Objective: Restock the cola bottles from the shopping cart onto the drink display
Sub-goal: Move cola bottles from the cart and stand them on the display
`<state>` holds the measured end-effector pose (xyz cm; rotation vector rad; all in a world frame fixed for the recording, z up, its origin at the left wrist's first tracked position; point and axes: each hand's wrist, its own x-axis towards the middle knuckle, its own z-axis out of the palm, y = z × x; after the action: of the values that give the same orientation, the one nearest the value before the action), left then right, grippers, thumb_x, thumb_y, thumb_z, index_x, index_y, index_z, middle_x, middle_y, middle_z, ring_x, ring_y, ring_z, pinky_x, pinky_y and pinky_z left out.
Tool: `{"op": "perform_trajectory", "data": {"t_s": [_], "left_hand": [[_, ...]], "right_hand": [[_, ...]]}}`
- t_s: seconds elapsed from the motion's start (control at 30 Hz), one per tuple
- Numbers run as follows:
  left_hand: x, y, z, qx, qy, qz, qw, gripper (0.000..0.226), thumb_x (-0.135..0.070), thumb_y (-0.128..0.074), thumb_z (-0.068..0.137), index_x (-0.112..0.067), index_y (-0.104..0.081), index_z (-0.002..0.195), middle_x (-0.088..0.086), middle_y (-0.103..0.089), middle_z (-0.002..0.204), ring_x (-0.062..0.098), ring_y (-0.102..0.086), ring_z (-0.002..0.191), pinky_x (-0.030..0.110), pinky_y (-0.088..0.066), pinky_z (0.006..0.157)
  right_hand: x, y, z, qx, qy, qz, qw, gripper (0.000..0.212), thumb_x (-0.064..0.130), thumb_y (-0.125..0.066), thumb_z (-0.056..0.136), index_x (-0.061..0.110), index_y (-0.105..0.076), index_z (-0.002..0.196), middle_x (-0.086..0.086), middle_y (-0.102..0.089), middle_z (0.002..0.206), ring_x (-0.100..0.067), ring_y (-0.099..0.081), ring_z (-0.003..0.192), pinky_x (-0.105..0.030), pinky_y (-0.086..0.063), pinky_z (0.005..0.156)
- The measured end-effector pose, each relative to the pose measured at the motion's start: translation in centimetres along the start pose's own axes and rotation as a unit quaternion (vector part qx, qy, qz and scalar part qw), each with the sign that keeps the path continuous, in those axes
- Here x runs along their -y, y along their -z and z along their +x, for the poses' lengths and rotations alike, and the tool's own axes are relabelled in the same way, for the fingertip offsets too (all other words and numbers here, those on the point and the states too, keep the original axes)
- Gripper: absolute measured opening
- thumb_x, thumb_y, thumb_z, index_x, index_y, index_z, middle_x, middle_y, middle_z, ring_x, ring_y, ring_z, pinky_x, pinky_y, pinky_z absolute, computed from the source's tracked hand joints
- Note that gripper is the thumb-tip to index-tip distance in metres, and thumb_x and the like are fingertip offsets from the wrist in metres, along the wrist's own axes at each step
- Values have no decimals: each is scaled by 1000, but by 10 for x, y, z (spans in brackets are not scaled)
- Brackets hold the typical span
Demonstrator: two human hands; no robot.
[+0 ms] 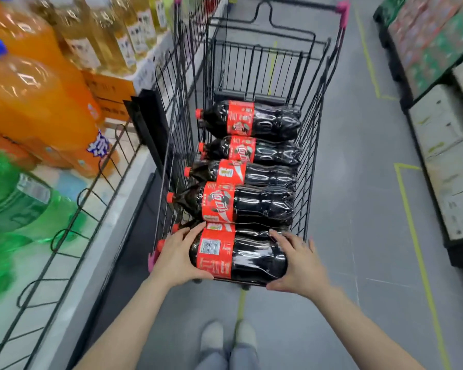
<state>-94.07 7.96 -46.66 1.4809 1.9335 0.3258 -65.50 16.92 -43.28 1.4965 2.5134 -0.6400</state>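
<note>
In the aisle, the drink display (72, 236) runs along the left, a shelf fenced by a low black wire rail, with large orange soda bottles (30, 102) standing toward its far end, green bottles (14, 198) nearer, and pale yellow bottles (96, 36) beyond, all smeared by motion blur. On the right side of the grey floor (358, 182), marked with yellow lines, stand stacked cartons (447, 161), their print too blurred to read. Between them sits the black wire shopping cart (313, 145) with pink corner caps, just beside the display. Inside it lie cola bottles on their sides, red caps pointing left toward the shelf: four in a row (251, 166) filling the basket from far to near, and what seems to be another partly hidden beneath the closest one. That nearest cola bottle (241, 257) is at the cart's near end, held crosswise between both hands. The left hand (178, 255) wraps the neck end, fingers curled over the shoulder by the red label; its grip is clenched on the bottle. The right hand (298, 265) cups the base end, fingers spread round the dark plastic, likewise grasping it. Below, two pale shoes (227, 336) show on the floor.
</note>
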Motion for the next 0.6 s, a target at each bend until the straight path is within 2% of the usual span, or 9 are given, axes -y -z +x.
{"op": "perform_trajectory", "data": {"t_s": [0.07, 0.17, 0.27, 0.4, 0.53, 0.6], "left_hand": [[0, 3, 4, 3, -14, 56, 998, 127, -83, -63, 40, -44, -4, 146, 2, -39, 139, 20, -36, 130, 47, -12, 114], [-1, 8, 5, -7, -36, 74, 997, 120, -83, -62, 43, -43, -13, 145, 1, -44, 130, 20, -45, 120, 41, -27, 106], [-3, 12, 3, -15, -45, 69, 996, 114, -81, -67, 46, -42, -23, 143, -2, -45, 127, 19, -47, 117, 38, -34, 101], [-7, 24, -9, -41, -50, 83, 994, 112, -85, -63, 47, -41, -24, 142, -4, -43, 127, 15, -45, 116, 37, -33, 103], [-21, 46, -32, -86, -51, 81, 992, 113, -89, -60, 43, -41, -29, 141, -4, -46, 124, 16, -46, 114, 38, -35, 101], [-29, 60, -45, -117, -53, 89, 988, 114, -90, -58, 40, -41, -31, 140, -4, -47, 122, 18, -47, 113, 38, -35, 100]], "right_hand": [[-4, -2, 4, -6, 12, 17, 1000, 123, 76, -55, 34, 39, -21, 146, 0, -36, 142, -23, -36, 131, -42, -30, 110], [-2, 2, 3, -15, 10, 69, 997, 113, 63, -69, 37, 39, -33, 141, 2, -38, 136, -21, -38, 125, -36, -41, 102], [1, 7, 1, -11, 17, 98, 995, 107, 52, -77, 41, 37, -36, 138, 4, -37, 133, -17, -37, 123, -26, -37, 102], [6, 19, -5, -4, 32, 133, 991, 104, 48, -79, 41, 35, -39, 137, 8, -36, 127, -13, -39, 119, -21, -36, 100], [14, 44, -13, -8, 62, 134, 989, 104, 54, -71, 40, 32, -39, 138, 5, -37, 128, -15, -40, 120, -17, -30, 97], [20, 58, -17, -11, 83, 126, 988, 104, 53, -75, 43, 33, -38, 138, 6, -37, 129, -12, -39, 119, -17, -30, 95]]}}
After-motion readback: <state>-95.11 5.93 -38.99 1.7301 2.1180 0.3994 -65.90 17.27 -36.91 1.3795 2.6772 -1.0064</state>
